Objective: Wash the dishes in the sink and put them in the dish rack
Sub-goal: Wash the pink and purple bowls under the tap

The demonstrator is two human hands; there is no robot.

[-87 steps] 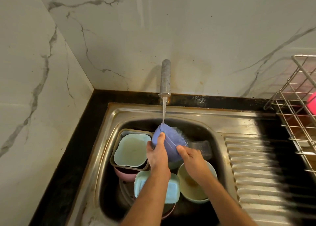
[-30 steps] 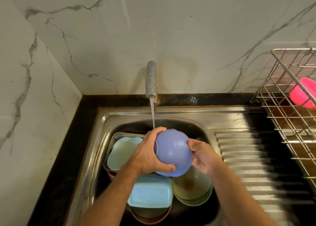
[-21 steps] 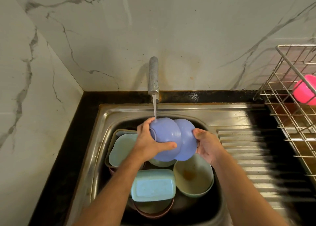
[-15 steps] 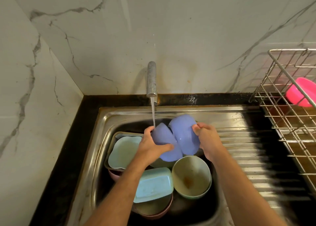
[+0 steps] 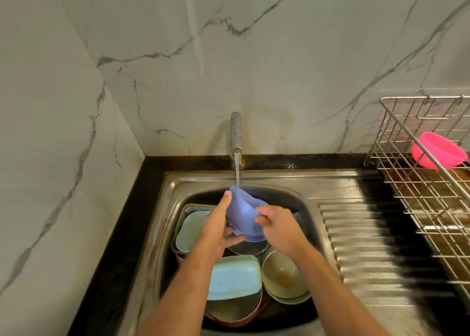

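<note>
As before, hands (image 5: 254, 223) on bowls (image 5: 241, 213).

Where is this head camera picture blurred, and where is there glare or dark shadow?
Head view: motion blur smears the purple plastic bowl, left hand and right hand; soft glare lies on the ribbed steel drainboard, crossed by a dark shadow band beside the wire dish rack; the wide lens bows the marble walls.

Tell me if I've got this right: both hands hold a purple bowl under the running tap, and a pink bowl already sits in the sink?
Not quite. The pink bowl sits in the wire dish rack on the right, not in the sink; the head view shows it. The rest holds: the left hand and right hand hold the purple bowl under the running tap.
</note>
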